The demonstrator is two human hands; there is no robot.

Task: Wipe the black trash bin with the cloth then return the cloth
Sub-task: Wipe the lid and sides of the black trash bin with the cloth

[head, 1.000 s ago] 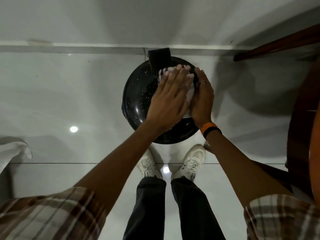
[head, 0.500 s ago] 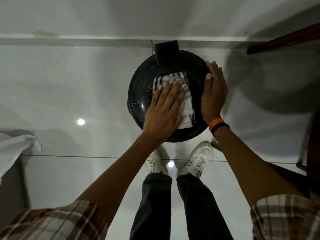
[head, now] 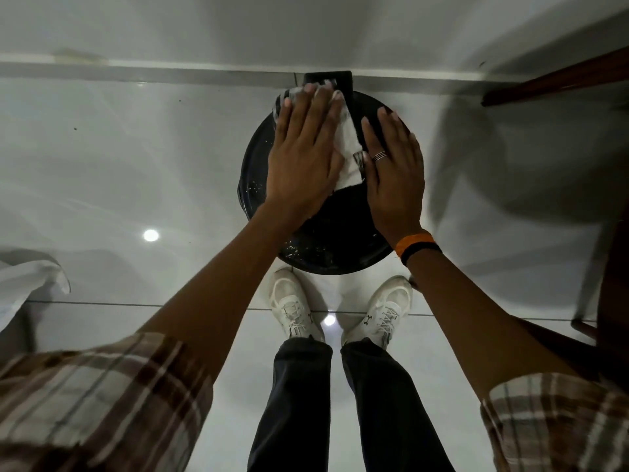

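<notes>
The round black trash bin (head: 340, 229) stands on the white tiled floor against the wall, seen from above, its glossy lid speckled with dust. A white cloth with dark stripes (head: 349, 148) lies on the far part of the lid. My left hand (head: 304, 155) lies flat on the cloth with fingers spread, pressing it down near the black hinge block (head: 343, 80). My right hand (head: 394, 175), wearing a ring and orange and black wristbands, rests flat on the lid's right side beside the cloth, holding nothing.
My white shoes (head: 294, 308) stand just in front of the bin. Dark wooden furniture (head: 551, 80) runs along the right edge. A white fabric (head: 27, 284) hangs in at the left. The wall's baseboard (head: 170, 68) is right behind the bin.
My left hand has slid the cloth from the lid's middle toward the far left edge by the hinge. My right hand stays flat on the lid's right side.
</notes>
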